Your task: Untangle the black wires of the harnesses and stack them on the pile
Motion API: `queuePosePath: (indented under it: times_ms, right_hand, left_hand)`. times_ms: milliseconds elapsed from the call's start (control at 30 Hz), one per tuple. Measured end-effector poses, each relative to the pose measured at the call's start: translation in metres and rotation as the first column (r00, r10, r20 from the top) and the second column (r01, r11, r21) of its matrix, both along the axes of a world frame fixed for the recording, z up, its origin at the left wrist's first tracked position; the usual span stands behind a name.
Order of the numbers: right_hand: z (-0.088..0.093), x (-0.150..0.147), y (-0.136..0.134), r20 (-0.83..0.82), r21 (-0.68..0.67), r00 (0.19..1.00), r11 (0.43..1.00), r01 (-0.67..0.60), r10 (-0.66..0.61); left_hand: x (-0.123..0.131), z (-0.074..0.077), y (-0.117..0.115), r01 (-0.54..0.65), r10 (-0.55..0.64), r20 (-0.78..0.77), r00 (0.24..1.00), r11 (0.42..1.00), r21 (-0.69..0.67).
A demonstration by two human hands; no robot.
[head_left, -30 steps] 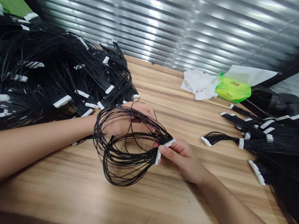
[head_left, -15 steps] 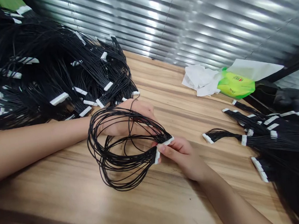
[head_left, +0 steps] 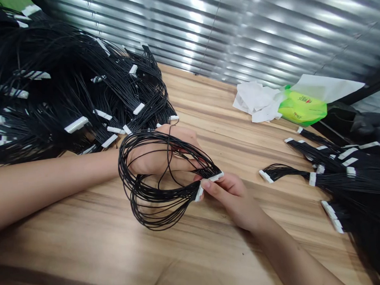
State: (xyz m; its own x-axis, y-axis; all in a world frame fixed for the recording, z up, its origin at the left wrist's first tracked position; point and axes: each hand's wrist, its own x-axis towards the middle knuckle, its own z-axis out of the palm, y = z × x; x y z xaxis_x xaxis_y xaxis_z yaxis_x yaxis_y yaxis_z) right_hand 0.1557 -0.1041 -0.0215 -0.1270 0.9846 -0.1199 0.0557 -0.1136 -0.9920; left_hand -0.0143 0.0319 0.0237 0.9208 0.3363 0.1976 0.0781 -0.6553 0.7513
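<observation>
A looped black wire harness [head_left: 177, 193] hangs just above the table, its two ends brought together. Each end carries a white connector, one [head_left: 217, 176] pointing up to the right and the other [head_left: 199, 193] tilted below it. My right hand [head_left: 235, 198] pinches both connectors between thumb and fingers. Behind the loop is my left hand [head_left: 184, 136], closed, with its fingertips on the wires close to the connectors. Strands of the loop cross in front of the left wrist and partly cover that hand.
A big heap of black wire harnesses [head_left: 71, 82] with white connectors fills the left of the wooden table [head_left: 121, 264]. More harnesses [head_left: 363, 185] lie at the right. Crumpled white paper [head_left: 256, 101] and a green tissue pack [head_left: 303, 106] sit before the metallic blinds [head_left: 233, 28].
The wire loop has drawn in slightly, its lower side rising and its left side moving right. Both hands keep their grip near the connectors.
</observation>
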Motion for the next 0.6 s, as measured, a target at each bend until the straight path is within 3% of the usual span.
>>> queuePosePath:
  times_ms: [100,167,267,600]
  right_hand:
    - [0.002,-0.0004,0.0007,0.055,0.032,0.998,0.999,-0.022,0.021]
    - [0.0035,-0.0007,0.0008,0.077,0.044,0.996,0.998,-0.037,0.034]
    - [0.005,-0.0011,0.0007,0.1,0.051,0.994,0.997,-0.055,0.049]
    - [0.0007,0.0017,-0.0032,0.133,0.061,0.99,0.997,-0.056,0.047]
  left_hand:
    - [0.0015,0.0021,-0.0014,0.041,-0.04,-0.016,0.999,0.998,0.053]
    - [0.0013,0.0021,-0.0027,0.009,-0.008,-0.017,1.0,0.998,0.063]
    - [-0.0004,0.0008,-0.0035,-0.052,0.053,-0.001,0.999,0.998,0.041]
    - [-0.0009,-0.0069,0.0016,-0.047,0.047,0.016,0.999,0.998,-0.032]
